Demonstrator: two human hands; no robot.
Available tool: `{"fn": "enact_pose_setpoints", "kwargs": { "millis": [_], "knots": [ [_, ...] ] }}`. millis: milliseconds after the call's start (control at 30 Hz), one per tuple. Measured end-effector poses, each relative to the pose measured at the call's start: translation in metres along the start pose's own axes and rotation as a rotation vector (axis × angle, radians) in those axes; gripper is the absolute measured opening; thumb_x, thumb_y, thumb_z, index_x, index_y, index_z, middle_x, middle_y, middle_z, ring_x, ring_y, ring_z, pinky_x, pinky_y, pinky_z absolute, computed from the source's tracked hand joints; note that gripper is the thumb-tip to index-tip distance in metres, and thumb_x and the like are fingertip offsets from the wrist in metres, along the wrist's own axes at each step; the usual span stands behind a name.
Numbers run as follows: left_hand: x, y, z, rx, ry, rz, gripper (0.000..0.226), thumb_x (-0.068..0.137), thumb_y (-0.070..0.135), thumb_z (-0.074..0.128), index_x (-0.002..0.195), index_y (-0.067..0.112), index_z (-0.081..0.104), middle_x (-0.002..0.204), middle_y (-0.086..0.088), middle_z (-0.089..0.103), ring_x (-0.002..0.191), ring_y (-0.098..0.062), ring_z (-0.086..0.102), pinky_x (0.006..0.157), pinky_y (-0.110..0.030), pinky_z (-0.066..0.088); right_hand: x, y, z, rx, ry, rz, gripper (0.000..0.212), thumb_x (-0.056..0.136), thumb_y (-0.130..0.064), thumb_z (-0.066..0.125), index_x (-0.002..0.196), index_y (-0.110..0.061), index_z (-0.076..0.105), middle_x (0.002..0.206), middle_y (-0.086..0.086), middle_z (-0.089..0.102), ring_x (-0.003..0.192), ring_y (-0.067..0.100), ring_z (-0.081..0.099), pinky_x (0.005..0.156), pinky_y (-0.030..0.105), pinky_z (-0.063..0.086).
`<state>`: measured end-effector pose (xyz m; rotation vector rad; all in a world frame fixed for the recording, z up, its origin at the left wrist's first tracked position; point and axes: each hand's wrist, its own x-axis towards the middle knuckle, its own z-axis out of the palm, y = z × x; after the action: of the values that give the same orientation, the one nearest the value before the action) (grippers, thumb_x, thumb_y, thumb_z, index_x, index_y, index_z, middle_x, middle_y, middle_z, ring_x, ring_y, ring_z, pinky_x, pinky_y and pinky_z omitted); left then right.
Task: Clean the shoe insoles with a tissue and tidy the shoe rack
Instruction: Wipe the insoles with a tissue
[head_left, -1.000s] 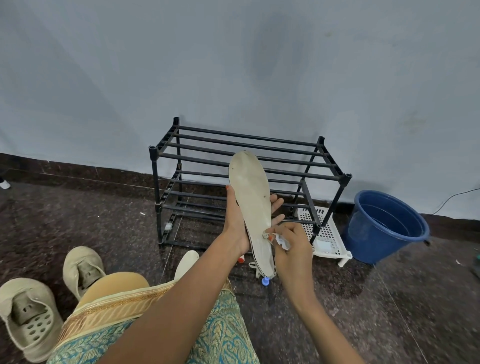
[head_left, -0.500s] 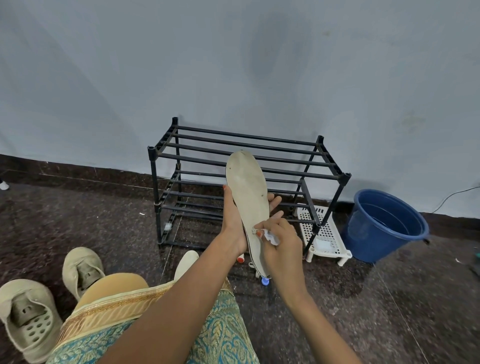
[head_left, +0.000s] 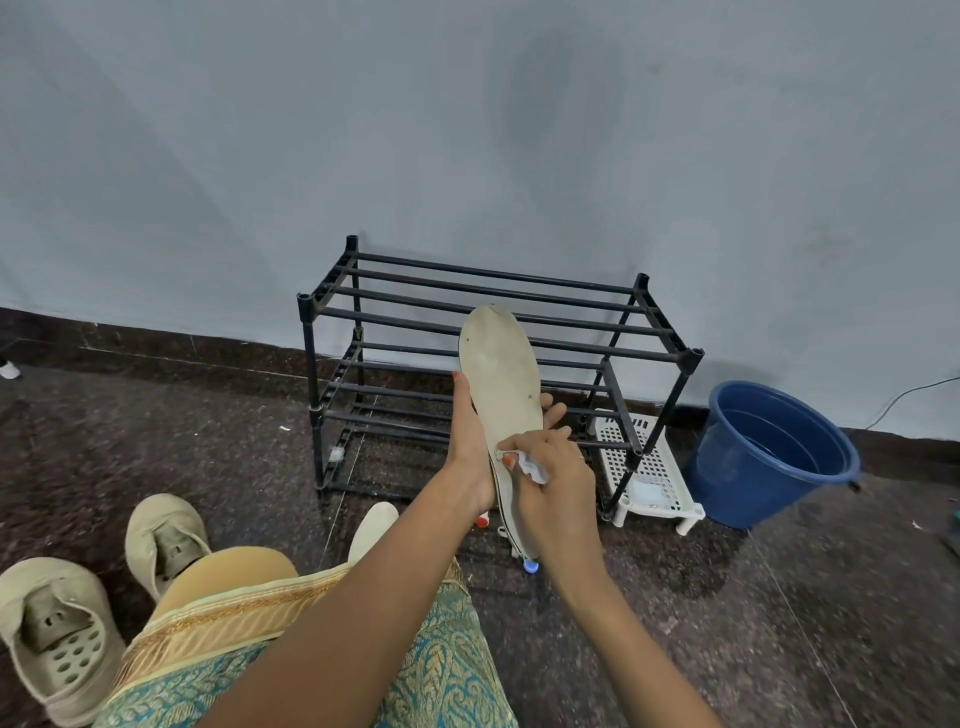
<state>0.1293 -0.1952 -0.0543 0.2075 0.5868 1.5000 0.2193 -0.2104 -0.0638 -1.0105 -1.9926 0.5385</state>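
Head view: left hand (head_left: 470, 447) grips insole (head_left: 501, 384) upright, bracing it; right hand (head_left: 553, 480) pinches tissue (head_left: 532, 467), wiping insole's lower half.

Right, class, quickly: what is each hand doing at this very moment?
Left hand: grips the insole.
Right hand: pinches a tissue against the insole.

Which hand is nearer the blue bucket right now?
Right. The right hand, pinching the tissue on the insole, is on the insole's side facing the blue bucket. The left hand holds the insole from the other side, farther from the bucket.
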Motion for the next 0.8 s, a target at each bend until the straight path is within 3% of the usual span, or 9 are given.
{"fn": "enact_pose_setpoints", "kwargs": {
  "millis": [100,200,433,700,800],
  "knots": [
    [0.002,0.0,-0.003,-0.034,0.001,0.021,0.087,0.086,0.075,0.019,0.1,-0.001,0.06,0.071,-0.013,0.066,0.067,-0.023,0.067,0.085,-0.042,0.051,-0.006,0.001,0.0,0.039,-0.02,0.007,0.015,0.078,-0.01,0.057,0.084,-0.011,0.07,0.083,-0.01,0.057,0.081,0.018,0.054,0.069,0.012,0.036],
    [0.004,0.001,-0.005,-0.055,0.017,0.029,0.087,0.086,0.075,0.02,0.099,-0.001,0.061,0.07,-0.012,0.066,0.063,-0.022,0.067,0.081,-0.04,0.054,-0.013,0.001,-0.002,0.053,-0.029,0.007,0.016,0.076,-0.014,0.056,0.082,-0.011,0.071,0.083,-0.008,0.058,0.081,0.017,0.055,0.07,0.004,0.034],
    [0.004,0.001,-0.005,-0.064,0.015,0.002,0.088,0.084,0.076,0.018,0.092,0.0,0.061,0.07,-0.011,0.063,0.058,-0.02,0.062,0.066,-0.03,0.056,-0.011,-0.002,-0.003,0.054,-0.021,0.01,0.017,0.077,0.004,0.063,0.081,-0.011,0.071,0.081,-0.007,0.058,0.08,0.014,0.054,0.07,0.004,0.035],
    [0.006,0.002,-0.006,-0.08,0.064,0.006,0.089,0.084,0.077,0.02,0.095,-0.001,0.061,0.073,-0.011,0.064,0.059,-0.02,0.063,0.061,-0.029,0.056,-0.01,-0.004,-0.002,0.062,-0.019,0.01,0.015,0.077,0.002,0.064,0.083,-0.01,0.071,0.083,-0.009,0.058,0.081,0.015,0.055,0.071,0.004,0.036],
    [0.006,0.004,-0.007,-0.105,0.09,0.004,0.09,0.083,0.078,0.019,0.094,0.0,0.061,0.077,-0.012,0.062,0.059,-0.021,0.062,0.057,-0.028,0.057,-0.018,-0.004,-0.005,0.103,-0.05,0.018,0.014,0.078,0.001,0.064,0.083,-0.01,0.071,0.082,-0.016,0.056,0.084,0.008,0.055,0.072,0.004,0.036]
  ]
}}
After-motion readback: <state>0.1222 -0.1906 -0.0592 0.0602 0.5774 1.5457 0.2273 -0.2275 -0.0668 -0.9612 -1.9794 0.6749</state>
